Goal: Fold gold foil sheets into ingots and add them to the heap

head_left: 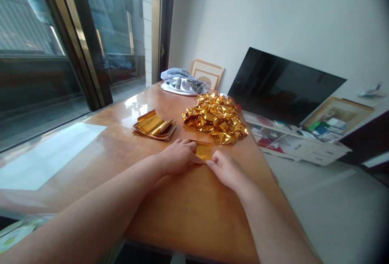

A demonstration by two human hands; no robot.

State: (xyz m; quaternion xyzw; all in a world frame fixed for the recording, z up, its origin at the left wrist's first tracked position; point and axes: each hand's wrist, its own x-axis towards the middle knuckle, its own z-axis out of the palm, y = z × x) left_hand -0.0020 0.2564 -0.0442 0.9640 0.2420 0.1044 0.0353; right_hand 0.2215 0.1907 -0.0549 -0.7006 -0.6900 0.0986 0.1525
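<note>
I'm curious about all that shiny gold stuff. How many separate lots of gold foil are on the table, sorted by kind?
Flat sheet under both hands, the left hand and the right hand: 1, the gold foil sheet
Neat stack of flat sheets: 1, the foil stack
Heap of folded pieces: 1, the foil heap; its pieces are too tangled to count
Total: 3 lots on the wooden table

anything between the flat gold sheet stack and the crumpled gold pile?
Nothing: in the head view only bare table shows between the flat stack and the crumpled pile. Both hands work a small gold piece nearer the camera.
</note>
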